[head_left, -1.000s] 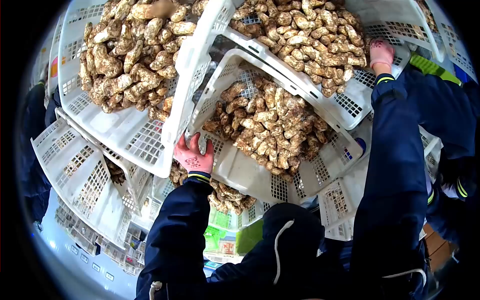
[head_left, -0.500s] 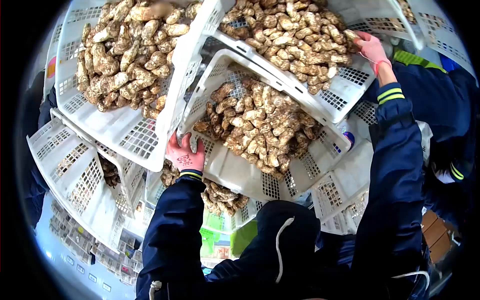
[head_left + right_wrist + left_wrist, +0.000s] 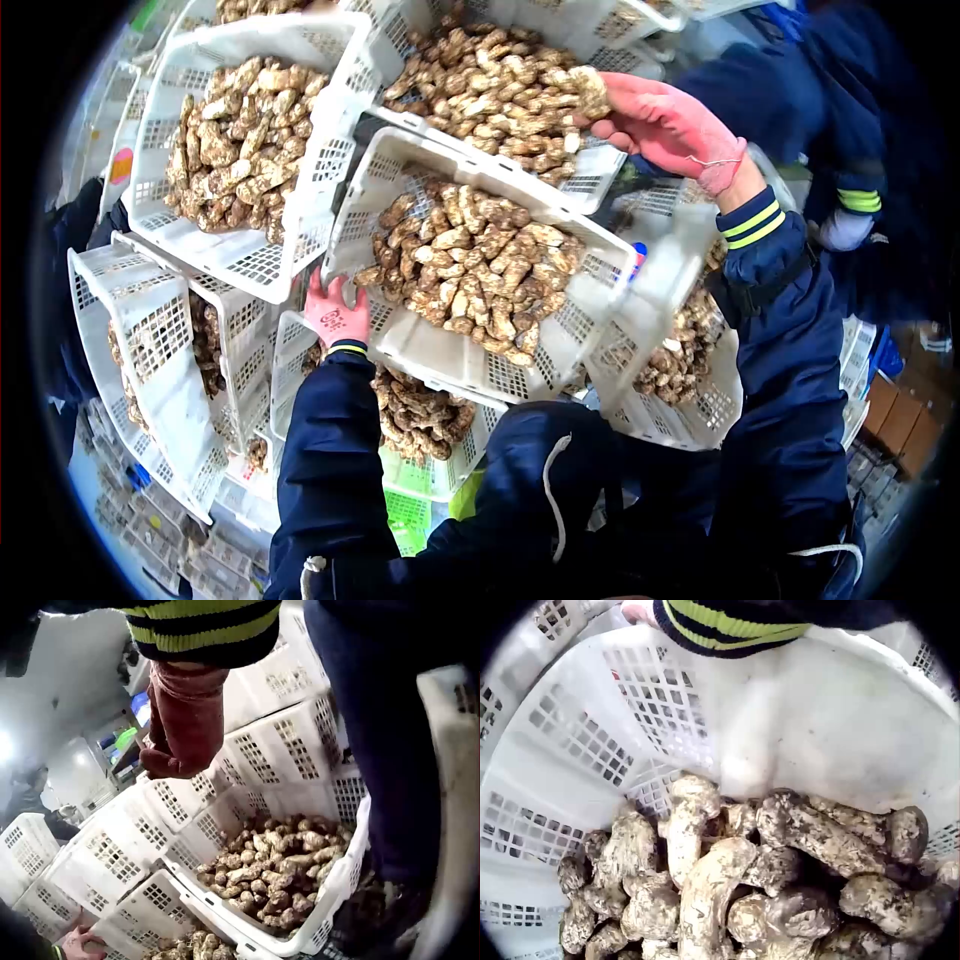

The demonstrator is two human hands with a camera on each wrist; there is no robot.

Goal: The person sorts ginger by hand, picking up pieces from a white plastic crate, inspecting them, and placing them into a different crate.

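In the head view my right hand (image 3: 672, 128), in a pink glove, pinches a mottled brown-and-white mushroom (image 3: 592, 93) at its fingertips. It hangs over the near right edge of the upper crate (image 3: 590, 182); in the right wrist view the curled fingers hide the mushroom. My left hand (image 3: 338, 318), also gloved in pink, grips the left rim of the middle white crate (image 3: 420, 358). A pile of mushrooms (image 3: 475, 265) fills much of that crate. The left wrist view shows thick mushrooms (image 3: 712, 892) close up, below the crate wall (image 3: 825, 720).
Another crate (image 3: 265, 285) of mushrooms stands tilted at the left. More crates lie lower down, including one with mushrooms (image 3: 680, 350) at the right. A person in a dark jacket (image 3: 850, 130) is close by on the right.
My right hand has come off the upper crate's right side with a mushroom and drawn nearer. My left hand stays on the middle crate's rim while the head view has shifted.
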